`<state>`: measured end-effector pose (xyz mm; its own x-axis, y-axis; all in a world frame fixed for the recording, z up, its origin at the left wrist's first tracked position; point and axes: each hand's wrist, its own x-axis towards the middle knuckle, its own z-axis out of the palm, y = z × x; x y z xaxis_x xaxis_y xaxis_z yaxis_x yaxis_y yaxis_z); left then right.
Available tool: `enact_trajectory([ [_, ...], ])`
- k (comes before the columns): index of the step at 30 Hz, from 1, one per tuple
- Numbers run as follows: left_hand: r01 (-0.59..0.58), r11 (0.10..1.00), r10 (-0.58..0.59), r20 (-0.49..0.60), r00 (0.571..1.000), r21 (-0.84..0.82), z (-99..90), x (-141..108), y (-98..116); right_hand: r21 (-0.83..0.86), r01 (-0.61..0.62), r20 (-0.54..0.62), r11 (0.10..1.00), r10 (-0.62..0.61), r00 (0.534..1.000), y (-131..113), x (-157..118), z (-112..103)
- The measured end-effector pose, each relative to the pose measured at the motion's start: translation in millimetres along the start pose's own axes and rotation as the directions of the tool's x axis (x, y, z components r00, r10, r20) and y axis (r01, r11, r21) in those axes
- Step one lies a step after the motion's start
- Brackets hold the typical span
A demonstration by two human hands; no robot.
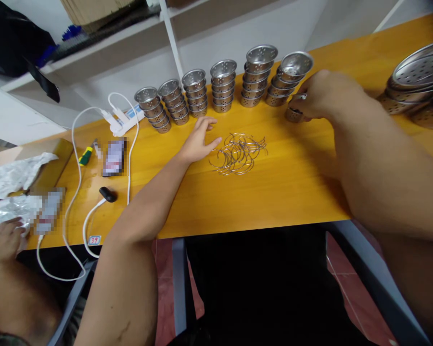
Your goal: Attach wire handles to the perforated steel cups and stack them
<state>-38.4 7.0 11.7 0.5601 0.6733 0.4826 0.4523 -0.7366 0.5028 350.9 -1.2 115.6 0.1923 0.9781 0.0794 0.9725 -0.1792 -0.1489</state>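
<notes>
My right hand [319,93] is closed on the rim of a small perforated metal cup [293,114], low at the right end of a row of stacked cups. My fingers and wrist hide much of this cup. Just left of it stands a leaning stack of the same cups [278,91]. My left hand [199,140] is held over the table with its fingers apart and nothing in them. Beside its thumb lies a loose pile of thin curved metal wires [240,154].
More cup stacks [222,86] line the table's back edge. Larger perforated metal containers [414,91] stand far right. Left are a power strip [124,120], white cables, a phone [114,157], a screwdriver [86,154] and a black gadget [108,194]. Another person's hand [3,240] rests lower left.
</notes>
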Motion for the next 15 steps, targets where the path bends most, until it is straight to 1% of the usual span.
enact_trajectory([
  [1, 0.002, 1.000, -0.002, 0.003, 1.000, 0.005, 0.0, 0, 0, -0.033, -0.054, 0.032, 0.998, 0.055, 0.998, -9, -9, -9],
  [2, 0.004, 1.000, -0.004, 0.005, 1.000, 0.008, 0.1, 0, 0, -0.036, -0.081, 0.027, 0.996, 0.082, 0.996, -17, -18, -19],
  [3, 0.007, 1.000, -0.007, 0.005, 1.000, 0.009, 0.2, 0, -1, -0.020, -0.067, -0.001, 0.998, 0.067, 0.998, -25, -27, -27],
  [5, 0.006, 1.000, -0.006, 0.002, 1.000, 0.005, 0.7, 0, -2, 0.037, -0.037, -0.123, 0.999, 0.041, 0.992, -36, -43, -41],
  [7, 0.006, 1.000, -0.006, 0.003, 1.000, 0.002, 0.9, 1, -3, 0.102, -0.001, -0.241, 0.995, 0.026, 0.970, -45, -57, -52],
  [9, 0.008, 1.000, -0.008, 0.009, 1.000, 0.006, 0.6, 1, -4, 0.137, 0.038, -0.290, 0.990, 0.004, 0.957, -52, -67, -58],
  [11, 0.012, 1.000, -0.012, 0.019, 1.000, 0.007, 0.0, 0, -5, 0.145, 0.085, -0.289, 0.986, -0.039, 0.956, -55, -72, -58],
  [12, 0.014, 1.000, -0.014, 0.022, 1.000, 0.002, -0.2, 0, -5, 0.147, 0.127, -0.288, 0.981, -0.080, 0.954, -57, -73, -56],
  [14, 0.020, 1.000, -0.019, 0.019, 1.000, -0.017, 0.2, 1, -5, 0.154, 0.251, -0.290, 0.956, -0.199, 0.936, -59, -71, -44],
  [15, 0.023, 0.999, -0.022, 0.017, 1.000, -0.033, 0.8, 1, -4, 0.164, 0.340, -0.286, 0.926, -0.285, 0.915, -60, -70, -36],
])
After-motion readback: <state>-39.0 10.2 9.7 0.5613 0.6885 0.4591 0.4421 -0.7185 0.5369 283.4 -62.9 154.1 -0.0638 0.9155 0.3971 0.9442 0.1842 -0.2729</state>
